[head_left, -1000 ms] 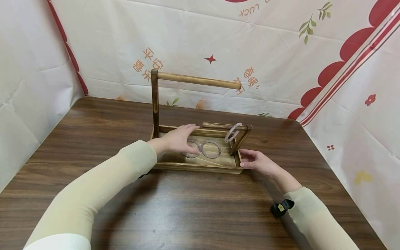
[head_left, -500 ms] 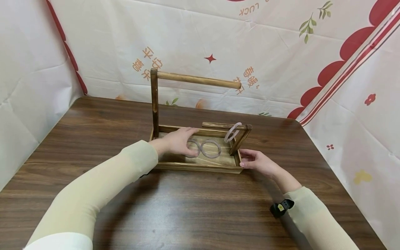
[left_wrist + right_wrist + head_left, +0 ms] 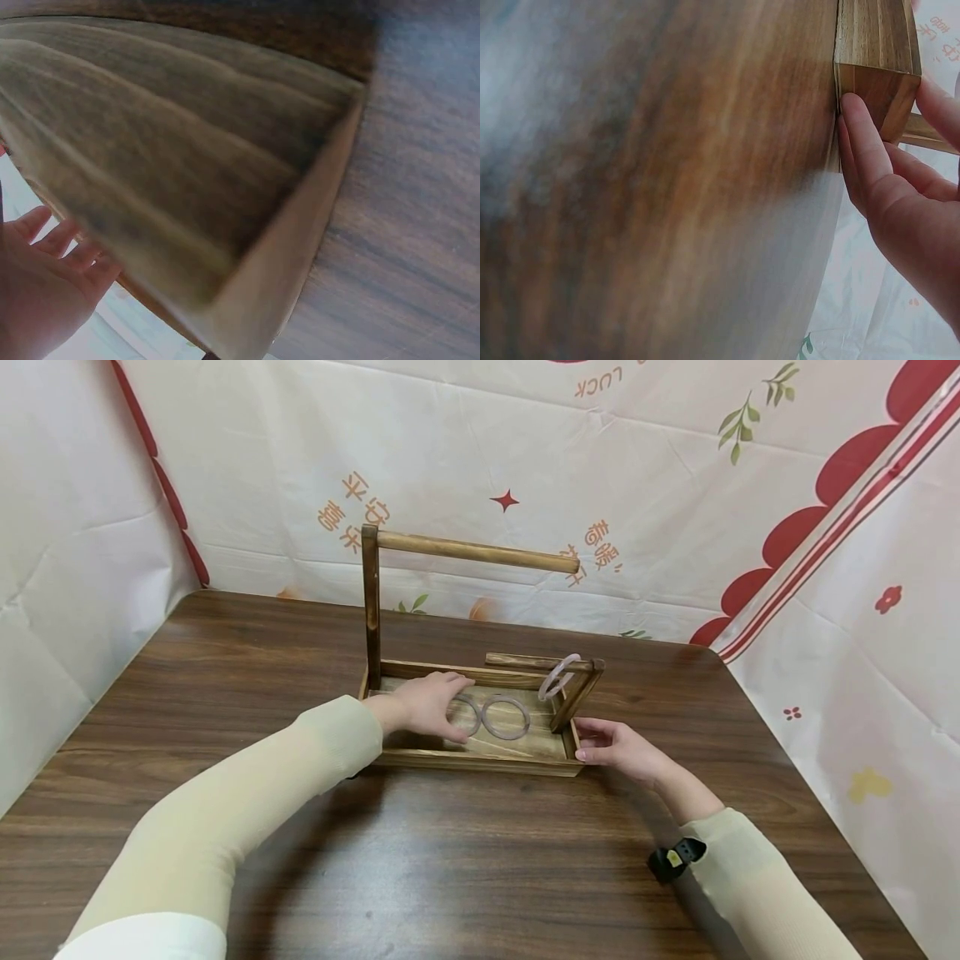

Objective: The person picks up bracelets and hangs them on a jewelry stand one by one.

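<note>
A dark-stained wooden bangle stand [image 3: 480, 762] has a shallow tray with a tall bar and a low bar above it. One pale translucent bangle [image 3: 552, 677] hangs on the low bar. Inside the tray lie two similar rings: the right-hand bangle [image 3: 528, 717] shows whole, while the left-hand bangle [image 3: 478, 717] is partly covered by my left hand [image 3: 426, 703]. That hand reaches in over the tray from the left, thumb and fingers spread apart. My right hand [image 3: 618, 750] holds the tray's right end, thumb at the upper rim and fingers [image 3: 866, 142] along the outer face.
The stand rests on a brown wood-grain table [image 3: 450, 860]. Its upright post [image 3: 371, 610] rises at the left, bearing the tall bar [image 3: 480, 552]. A printed white cloth [image 3: 465, 452] hangs behind the table and at both sides. A black strap [image 3: 675, 858] is on the right wrist.
My left hand has drawn slightly left and toward me over the tray, covering less of the left-hand bangle's right edge. The right hand, the stand and the hanging bangle stay put.
</note>
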### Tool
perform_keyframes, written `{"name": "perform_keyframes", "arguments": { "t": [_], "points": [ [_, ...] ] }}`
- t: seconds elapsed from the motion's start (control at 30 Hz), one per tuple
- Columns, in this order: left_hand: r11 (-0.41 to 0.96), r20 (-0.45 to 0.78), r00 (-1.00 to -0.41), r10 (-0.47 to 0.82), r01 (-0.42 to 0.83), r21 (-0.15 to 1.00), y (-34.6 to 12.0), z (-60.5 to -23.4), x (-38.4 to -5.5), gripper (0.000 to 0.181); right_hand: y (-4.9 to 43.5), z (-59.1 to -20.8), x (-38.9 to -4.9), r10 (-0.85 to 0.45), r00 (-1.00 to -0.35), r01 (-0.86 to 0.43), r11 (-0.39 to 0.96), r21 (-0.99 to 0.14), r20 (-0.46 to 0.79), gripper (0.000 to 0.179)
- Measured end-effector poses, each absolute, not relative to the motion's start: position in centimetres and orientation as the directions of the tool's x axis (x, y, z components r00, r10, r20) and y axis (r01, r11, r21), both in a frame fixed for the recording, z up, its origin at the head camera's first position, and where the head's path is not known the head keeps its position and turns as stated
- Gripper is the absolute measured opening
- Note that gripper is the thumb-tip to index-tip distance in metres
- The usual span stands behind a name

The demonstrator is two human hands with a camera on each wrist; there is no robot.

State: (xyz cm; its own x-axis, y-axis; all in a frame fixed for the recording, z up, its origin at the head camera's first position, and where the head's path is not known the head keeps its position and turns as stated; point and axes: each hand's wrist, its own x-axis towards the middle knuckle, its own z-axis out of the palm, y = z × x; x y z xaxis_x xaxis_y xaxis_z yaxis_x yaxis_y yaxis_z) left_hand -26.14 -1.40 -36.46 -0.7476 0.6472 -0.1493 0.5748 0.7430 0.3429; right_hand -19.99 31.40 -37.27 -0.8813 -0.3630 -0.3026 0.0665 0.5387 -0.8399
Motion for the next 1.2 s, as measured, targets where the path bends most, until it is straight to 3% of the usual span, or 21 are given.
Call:
{"name": "perform_keyframes", "arguments": {
  "t": [0.53, 1.2],
  "points": [
    [0.737, -0.175, -0.724, 0.668, 0.608, 0.295, -0.85, -36.92, -25.94, 0.085, 31.4, -37.27, -19.97, -0.355, -0.887, 0.055, 0.554, -0.831, -0.295, 0.069],
    [0.778, -0.153, -0.776, 0.612, 0.557, 0.29, -0.59, -36.48, -25.76, 0.078, 31.39, -37.27, -20.05, -0.355, -0.889, 0.044, 0.564, -0.825, -0.29, 0.068]
  ]
}}
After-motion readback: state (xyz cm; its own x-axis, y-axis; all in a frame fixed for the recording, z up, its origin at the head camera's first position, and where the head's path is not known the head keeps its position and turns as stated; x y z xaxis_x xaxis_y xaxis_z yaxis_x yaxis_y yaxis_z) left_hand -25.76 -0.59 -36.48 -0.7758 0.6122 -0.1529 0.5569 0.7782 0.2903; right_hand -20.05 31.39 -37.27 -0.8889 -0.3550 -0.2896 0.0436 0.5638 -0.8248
